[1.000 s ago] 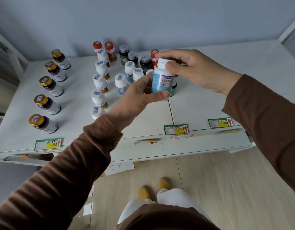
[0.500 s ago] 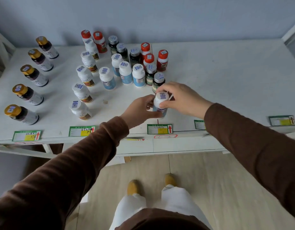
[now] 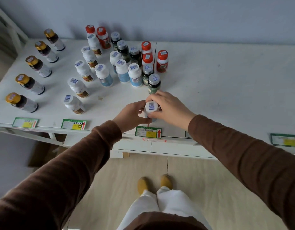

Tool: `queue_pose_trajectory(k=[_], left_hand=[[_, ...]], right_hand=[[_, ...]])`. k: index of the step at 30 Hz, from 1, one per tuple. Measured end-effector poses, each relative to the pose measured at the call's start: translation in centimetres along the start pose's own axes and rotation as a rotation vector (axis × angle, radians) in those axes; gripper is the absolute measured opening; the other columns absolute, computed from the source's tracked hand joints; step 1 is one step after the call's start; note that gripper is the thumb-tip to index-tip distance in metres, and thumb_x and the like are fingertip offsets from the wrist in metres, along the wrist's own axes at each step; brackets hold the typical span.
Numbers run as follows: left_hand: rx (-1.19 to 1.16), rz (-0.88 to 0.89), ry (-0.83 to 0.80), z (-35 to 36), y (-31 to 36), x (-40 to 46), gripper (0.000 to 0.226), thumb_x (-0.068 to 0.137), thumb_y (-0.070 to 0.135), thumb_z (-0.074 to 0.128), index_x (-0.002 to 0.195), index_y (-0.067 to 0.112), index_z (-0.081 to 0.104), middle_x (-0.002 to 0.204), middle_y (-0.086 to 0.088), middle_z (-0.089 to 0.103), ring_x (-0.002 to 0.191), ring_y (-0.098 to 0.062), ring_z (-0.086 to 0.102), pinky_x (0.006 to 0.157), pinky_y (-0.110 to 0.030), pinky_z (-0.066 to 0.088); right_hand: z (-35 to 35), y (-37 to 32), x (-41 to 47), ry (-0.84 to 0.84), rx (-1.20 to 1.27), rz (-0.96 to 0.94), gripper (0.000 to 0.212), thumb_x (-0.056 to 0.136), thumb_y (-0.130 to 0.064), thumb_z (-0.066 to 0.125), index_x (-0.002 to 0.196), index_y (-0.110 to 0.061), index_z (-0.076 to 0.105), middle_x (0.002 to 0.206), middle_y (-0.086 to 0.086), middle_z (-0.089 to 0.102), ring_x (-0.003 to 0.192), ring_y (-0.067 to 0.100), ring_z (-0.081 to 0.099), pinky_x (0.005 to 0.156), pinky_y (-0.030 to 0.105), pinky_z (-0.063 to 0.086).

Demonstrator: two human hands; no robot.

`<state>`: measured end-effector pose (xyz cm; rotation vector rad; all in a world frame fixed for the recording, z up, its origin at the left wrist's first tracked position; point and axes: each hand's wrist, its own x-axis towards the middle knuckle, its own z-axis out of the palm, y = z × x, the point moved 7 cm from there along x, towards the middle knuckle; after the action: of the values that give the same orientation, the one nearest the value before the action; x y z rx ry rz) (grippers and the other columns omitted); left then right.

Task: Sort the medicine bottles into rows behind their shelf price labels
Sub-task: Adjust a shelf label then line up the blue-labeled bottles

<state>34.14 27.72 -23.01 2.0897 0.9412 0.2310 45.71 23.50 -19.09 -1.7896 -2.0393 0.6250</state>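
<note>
Spanning the view, the long white shelf top (image 3: 226, 83) carries sorted rows and a crowded cluster. Both hands, left hand (image 3: 131, 113) and right hand (image 3: 168, 107), are clamped around the white-capped blue-labelled medicine bottle (image 3: 151, 108), set just behind the green-and-yellow price label (image 3: 148, 131). Pulling away carelessly could topple it, or knock the dark green silver-capped bottle (image 3: 153, 83) just behind.

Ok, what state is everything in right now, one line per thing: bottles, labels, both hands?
Left hand: grip on the white-capped bottle.
Right hand: grip on the same bottle.
White-capped bottle: upright, behind the middle label.
Gold-capped bottles: upright, one row of five.
White bottles with brown labels: upright, in a row.
Blue bottles: upright, still clustered.
Red-capped bottles: upright, unsorted.
Dark green bottles: upright, unsorted.
</note>
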Motion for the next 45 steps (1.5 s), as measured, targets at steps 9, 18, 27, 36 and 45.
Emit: queue_pose_trajectory(k=[9, 18, 27, 36, 45], left_hand=[[-0.001, -0.021, -0.038, -0.4, -0.2, 0.0, 0.044, 0.078, 0.022, 0.081, 0.118, 0.019, 0.063, 0.109, 0.007, 0.069, 0.099, -0.012, 0.063, 0.093, -0.035, 0.051], [0.021, -0.056, -0.070, -2.7, -0.3, 0.4, 0.067, 0.082, -0.002, 0.071, 0.141, 0.023, 0.050, 0.131, 0.002, 0.061, 0.115, -0.015, 0.058, 0.098, -0.028, 0.049], [0.030, -0.054, 0.122, -6.2, -0.7, 1.7, 0.046, 0.088, 0.015, 0.071, 0.132, 0.018, 0.057, 0.125, 0.000, 0.063, 0.112, -0.015, 0.060, 0.099, -0.032, 0.049], [0.024, -0.179, 0.421, -9.8, -3.4, 3.3, 0.046, 0.083, 0.022, 0.077, 0.124, 0.014, 0.059, 0.118, 0.001, 0.064, 0.104, -0.016, 0.061, 0.088, -0.026, 0.049], [-0.011, -0.226, 0.382, -9.6, -5.5, 5.4, 0.054, 0.082, 0.023, 0.078, 0.130, 0.012, 0.055, 0.122, -0.005, 0.063, 0.106, -0.019, 0.060, 0.094, -0.034, 0.051]], right_hand=[[0.0, -0.1, 0.2, -0.040, 0.022, 0.038, 0.044, 0.080, -0.039, 0.075, 0.117, -0.021, 0.059, 0.113, -0.002, 0.054, 0.104, 0.017, 0.051, 0.084, 0.031, 0.044], [-2.0, 0.6, 0.8, -0.038, 0.033, 0.057, 0.060, 0.084, -0.065, 0.055, 0.131, -0.026, 0.054, 0.122, -0.006, 0.054, 0.102, 0.006, 0.047, 0.080, 0.023, 0.038], [-4.8, 0.8, 3.2, 0.109, 0.045, 0.065, 0.034, 0.092, -0.044, 0.060, 0.118, -0.022, 0.060, 0.108, -0.007, 0.056, 0.091, 0.012, 0.055, 0.077, 0.027, 0.047], [-5.5, -1.4, 7.9, 0.130, -0.001, 0.089, 0.039, 0.093, -0.026, 0.062, 0.131, -0.019, 0.054, 0.128, 0.000, 0.061, 0.106, 0.017, 0.061, 0.084, 0.027, 0.047], [-1.5, -2.8, 12.5, 0.097, -0.236, 0.194, 0.049, 0.094, -0.013, 0.057, 0.140, -0.009, 0.040, 0.135, 0.015, 0.049, 0.115, 0.034, 0.057, 0.095, 0.041, 0.049]])
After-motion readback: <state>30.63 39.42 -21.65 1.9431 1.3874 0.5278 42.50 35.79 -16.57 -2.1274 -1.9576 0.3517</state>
